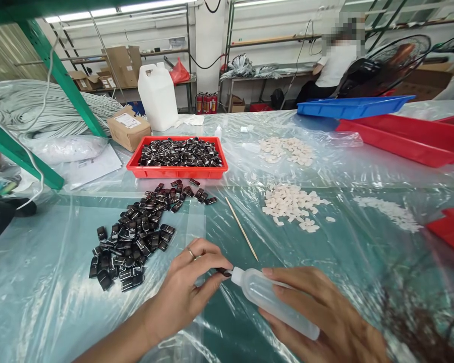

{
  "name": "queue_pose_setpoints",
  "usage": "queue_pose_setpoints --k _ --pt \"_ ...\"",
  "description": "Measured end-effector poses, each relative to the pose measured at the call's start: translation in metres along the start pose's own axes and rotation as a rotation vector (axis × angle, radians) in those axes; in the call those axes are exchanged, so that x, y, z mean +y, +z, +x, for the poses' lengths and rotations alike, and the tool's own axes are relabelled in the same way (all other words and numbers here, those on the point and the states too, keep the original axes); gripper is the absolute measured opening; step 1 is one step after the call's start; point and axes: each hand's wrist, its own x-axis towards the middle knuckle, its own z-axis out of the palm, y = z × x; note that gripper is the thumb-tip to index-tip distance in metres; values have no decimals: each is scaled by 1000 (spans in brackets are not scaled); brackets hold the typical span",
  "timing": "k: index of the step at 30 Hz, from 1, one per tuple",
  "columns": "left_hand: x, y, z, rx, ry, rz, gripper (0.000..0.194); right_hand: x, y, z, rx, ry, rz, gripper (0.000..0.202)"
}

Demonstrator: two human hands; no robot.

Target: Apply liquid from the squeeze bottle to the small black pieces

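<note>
Head view: nearest, just on the near side of the wooden stick (242,229), the right hand (318,302) has its fingers along the upper side of a translucent bottle (259,290) and a digit below, closed around the body and probably leaving the white cap end free to aim. The bottle slants, its narrow tip pointing left toward a small dark piece (224,272), which lies just past the near end of the stick; whether they touch, I cannot tell. The left hand (191,275) pinches that piece between thumb and forefinger, apparently to steady it while its end faces the tip. Left of the stick spreads a loose heap of black pieces (136,227), likely kept on that side for the left hand's easy reach. Right of the stick lies a pile of white pieces (289,201), with a thinner scatter of white bits (389,209) farther right, perhaps spread out so that single ones come away easily. Beyond the stick, to its left, a red tray (177,173) holds many more black pieces, its walls presumably keeping them together; beyond it to the right sits another group of white pieces (287,148). Farther past the stick stand a cardboard box (130,133) and a white jug (159,101) at left, a blue tray (355,107) at right, and behind that a person (335,68) in a white top.
</note>
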Motion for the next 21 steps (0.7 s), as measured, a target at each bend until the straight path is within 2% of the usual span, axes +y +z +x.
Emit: queue_pose_setpoints --k 2,7,13,16,21 --pt "0 0 0 1 6 -2 14 -1 1 2 15 74 26 65" --pt "1 0 0 12 3 9 14 1 1 4 60 53 46 77" --pt "1 -1 -1 -20 16 22 13 3 -3 5 42 102 63 78" --pt "0 -1 -1 -17 14 33 13 4 -5 3 39 43 40 81" --pt "1 0 -1 -2 8 54 10 1 -6 -10 -40 -33 -93 84"
